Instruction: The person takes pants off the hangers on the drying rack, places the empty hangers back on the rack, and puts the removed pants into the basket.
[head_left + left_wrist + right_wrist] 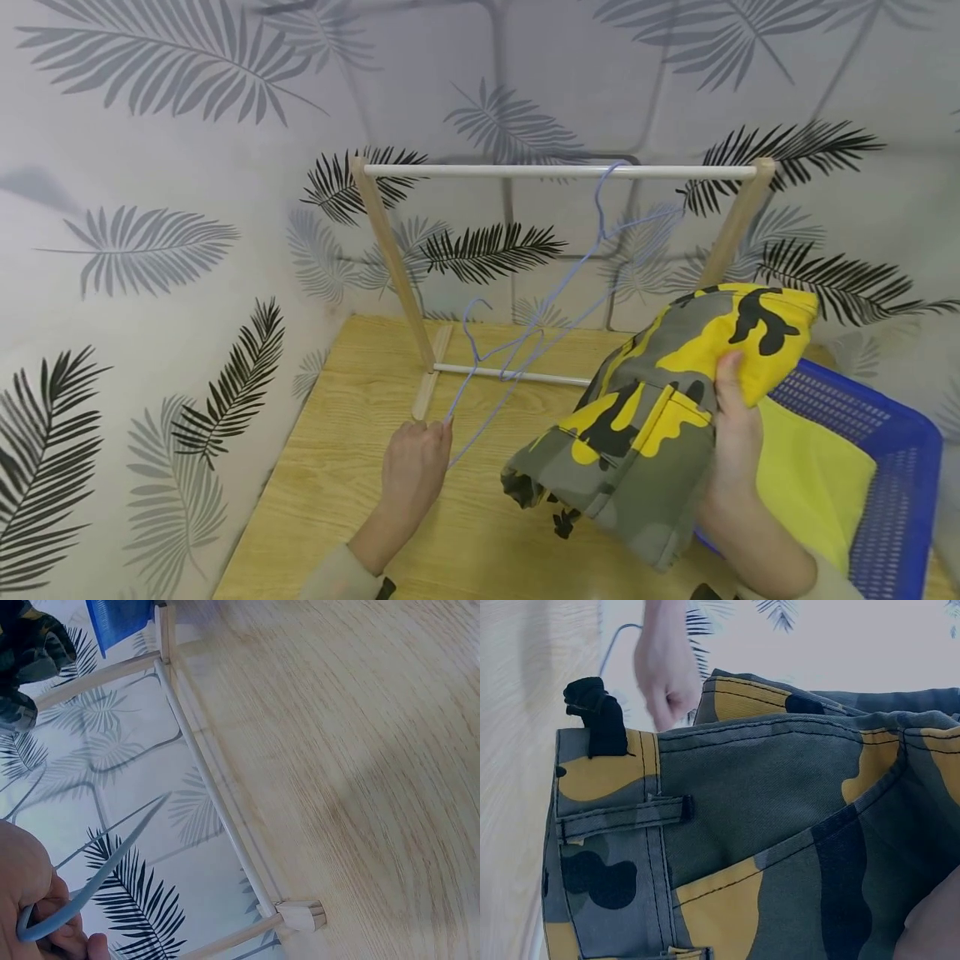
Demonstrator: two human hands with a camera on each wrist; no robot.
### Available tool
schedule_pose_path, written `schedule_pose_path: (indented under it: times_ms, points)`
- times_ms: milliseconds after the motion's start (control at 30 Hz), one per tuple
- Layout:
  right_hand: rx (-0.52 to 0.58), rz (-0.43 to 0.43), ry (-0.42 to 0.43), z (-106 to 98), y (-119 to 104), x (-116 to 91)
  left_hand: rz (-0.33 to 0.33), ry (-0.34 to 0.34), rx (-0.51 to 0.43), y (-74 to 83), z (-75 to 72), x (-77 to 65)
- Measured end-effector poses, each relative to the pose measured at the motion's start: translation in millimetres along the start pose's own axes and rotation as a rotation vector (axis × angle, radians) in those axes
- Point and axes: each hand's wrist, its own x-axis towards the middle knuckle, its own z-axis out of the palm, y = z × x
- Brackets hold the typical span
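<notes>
My left hand [415, 468] grips a blue wire hanger [473, 337] by one end, its hook pointing up, in front of the rack. In the left wrist view, the hanger's wire [97, 881] bends around my curled fingers. A second blue hanger [601, 204] hangs by its hook from the rack's top rod; their wires overlap in the head view. My right hand [731, 442] holds camouflage trousers [637, 433] in yellow, grey and black, bunched and raised above the table. The right wrist view shows their waistband, belt loop [622, 819] and a black tie [600, 716].
A small rack with wooden legs [393, 262] and a white top rod [487, 172] stands at the table's back, against a leaf-patterned wall. At the right, a blue plastic basket [903, 492] contains a yellow cloth [810, 475]. The table [322, 433] has a wood-grain top.
</notes>
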Motion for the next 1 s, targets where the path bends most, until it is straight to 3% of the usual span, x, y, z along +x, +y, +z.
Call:
schedule_pose_path:
  times_ms: [133,267,500,733,1000]
  points:
    - [-0.061,0.006,0.008,-8,-6,3,0.007,0.014,0.007,0.3,0.0,0.3]
    - [-0.199,0.041,0.052,-16,-13,4,0.020,0.025,0.028,0.4,-1.5,0.7]
    - [-0.289,0.075,0.037,-26,-29,7,0.032,0.033,0.033,-2.0,-1.9,-0.9]
    - [-0.476,0.113,0.136,-33,-47,10,0.025,0.022,0.023,-4.6,-1.0,-1.0]
    - [-0.624,0.163,0.119,-41,-71,19,0.004,0.038,-0.017,-4.4,-0.6,-0.5]
